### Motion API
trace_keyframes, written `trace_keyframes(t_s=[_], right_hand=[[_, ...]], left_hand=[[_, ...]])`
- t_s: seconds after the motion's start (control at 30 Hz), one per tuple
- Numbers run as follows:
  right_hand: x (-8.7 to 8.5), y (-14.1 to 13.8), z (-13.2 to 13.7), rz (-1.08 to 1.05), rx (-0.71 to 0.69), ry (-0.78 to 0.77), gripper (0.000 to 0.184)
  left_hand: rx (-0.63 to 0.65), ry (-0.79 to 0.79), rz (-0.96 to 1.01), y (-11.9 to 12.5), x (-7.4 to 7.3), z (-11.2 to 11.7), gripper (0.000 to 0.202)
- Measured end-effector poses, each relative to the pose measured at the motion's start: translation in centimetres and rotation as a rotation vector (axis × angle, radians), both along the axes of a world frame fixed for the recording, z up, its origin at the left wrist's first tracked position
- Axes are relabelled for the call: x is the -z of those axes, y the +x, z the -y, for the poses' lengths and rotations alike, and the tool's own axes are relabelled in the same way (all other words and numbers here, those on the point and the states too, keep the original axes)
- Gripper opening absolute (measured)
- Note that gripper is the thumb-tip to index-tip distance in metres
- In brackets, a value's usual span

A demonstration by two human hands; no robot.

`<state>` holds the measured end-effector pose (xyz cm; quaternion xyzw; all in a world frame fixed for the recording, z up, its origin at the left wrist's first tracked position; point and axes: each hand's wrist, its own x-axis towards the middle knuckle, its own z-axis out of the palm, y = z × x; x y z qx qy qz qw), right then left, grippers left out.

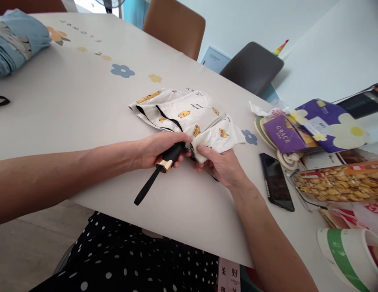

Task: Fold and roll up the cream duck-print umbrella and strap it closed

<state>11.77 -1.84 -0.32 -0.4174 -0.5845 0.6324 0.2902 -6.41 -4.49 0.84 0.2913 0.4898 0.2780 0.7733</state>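
Observation:
A white folding umbrella (189, 111) printed with small yellow ducks lies loosely gathered on the table, its canopy pointing away from me. My left hand (158, 150) is wrapped round the umbrella at the top of its black handle, which has a gold ring and a black wrist strap (147, 184) hanging toward me. The fingers of my right hand (219, 162) pinch the canopy cloth near the handle, thumb on top. Part of the umbrella's ribs and shaft is hidden by the cloth and my fingers.
A blue folded umbrella (21, 40) lies at the far left of the white table (85, 105). Along the right side are a black phone (276, 181), a purple GRACE box (284, 134), a bag of nuts (341, 182) and a white-green tub (344, 255). Chairs (175, 26) stand behind.

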Motion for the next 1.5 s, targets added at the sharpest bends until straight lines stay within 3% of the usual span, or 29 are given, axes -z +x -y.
trace_keyframes(t_s=[0.27, 0.5, 1.5], right_hand=[[0.19, -0.06, -0.01, 0.014, 0.010, 0.016, 0.022], [0.26, -0.11, 0.05, 0.013, 0.031, 0.017, 0.032], [0.36, -0.31, -0.20, 0.040, 0.053, 0.027, 0.024]], left_hand=[[-0.008, -0.007, -0.010, 0.06, -0.13, 0.10, 0.027], [0.002, -0.007, -0.024, 0.09, -0.12, 0.00, 0.027], [-0.016, 0.027, -0.081, 0.35, -0.35, 0.35, 0.019]])
